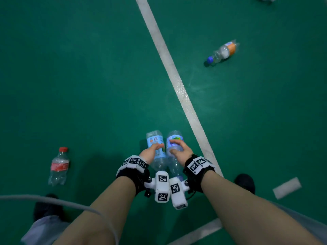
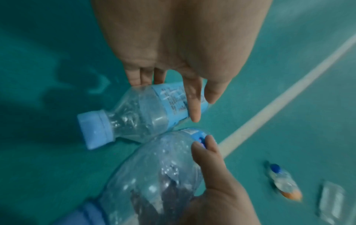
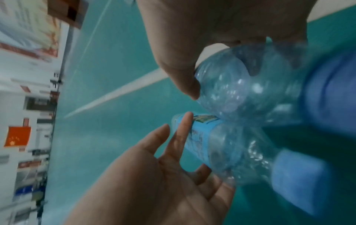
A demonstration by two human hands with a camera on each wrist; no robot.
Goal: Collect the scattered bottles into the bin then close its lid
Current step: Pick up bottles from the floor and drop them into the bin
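Note:
Two clear plastic bottles are side by side in front of me, caps toward me. The one with a light blue label [image 1: 155, 138] [image 2: 146, 109] [image 3: 221, 146] has my left hand [image 1: 158, 146] [image 2: 194, 99] [image 3: 163, 159] against it, with fingers nearly straight along the label. My right hand [image 1: 177, 147] [image 3: 183, 68] grips the purple-labelled bottle [image 1: 175, 137] [image 2: 159, 167] [image 3: 240, 85], with thumb and fingers curled round its body. A red-labelled cola bottle [image 1: 59, 167] lies on the floor to the left. An orange-labelled bottle [image 1: 223, 51] [image 2: 285, 182] lies far right. No bin is in view.
The floor is green with a white line [image 1: 177, 82] running diagonally just right of my hands. My dark shoes [image 1: 245, 182] stand near the bottom, and a loose white strip [image 1: 286, 187] lies at the right. A grey cable [image 1: 70, 204] crosses the lower left.

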